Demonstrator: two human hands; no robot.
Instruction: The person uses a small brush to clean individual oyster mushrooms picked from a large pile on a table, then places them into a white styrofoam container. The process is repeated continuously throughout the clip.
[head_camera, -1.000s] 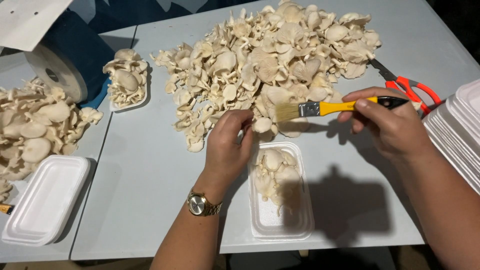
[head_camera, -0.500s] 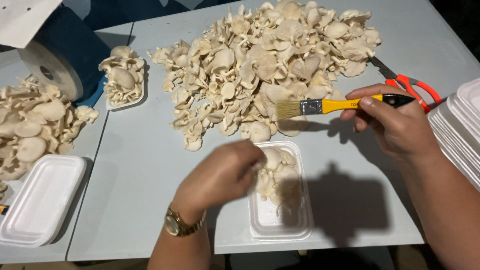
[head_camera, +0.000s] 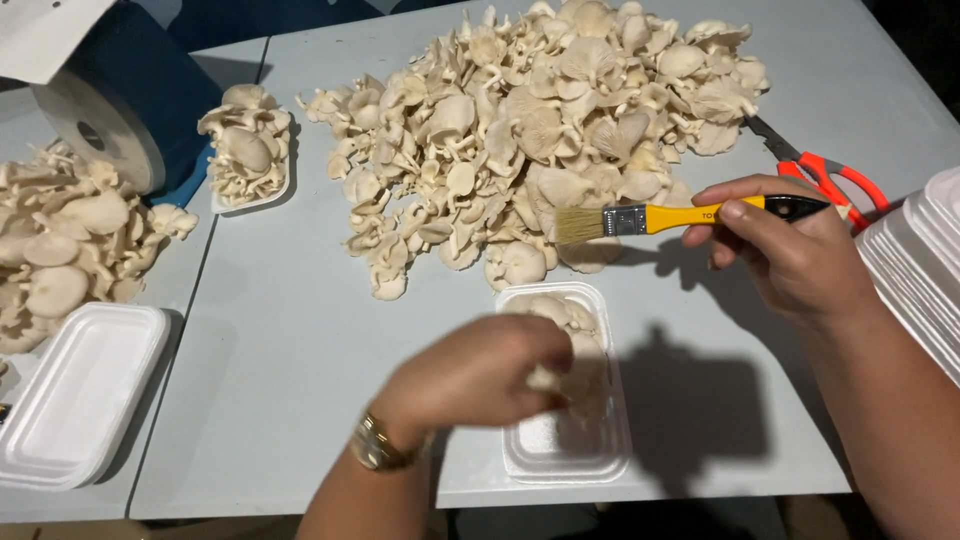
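The left hand (head_camera: 478, 372) was over the white foam tray (head_camera: 566, 452) at the near edge of the grey table (head_camera: 280, 340). Its fingers were curled together around a pale mushroom (head_camera: 545, 378), which it held just above the mushrooms already lying in the tray; the hand was blurred, so the grip was not fully clear. A watch (head_camera: 376, 443) was on its wrist.

The right hand (head_camera: 790, 250) was to the right, clamped on the yellow handle of a paintbrush (head_camera: 650, 218). The bristles pointed left and were touching the near edge of the big mushroom pile (head_camera: 540, 130). Orange scissors (head_camera: 825, 175) lay just behind this hand. A stack of empty trays (head_camera: 925, 270) stood at the right edge. A filled tray (head_camera: 248, 150) and an empty tray (head_camera: 75, 395) were on the left.
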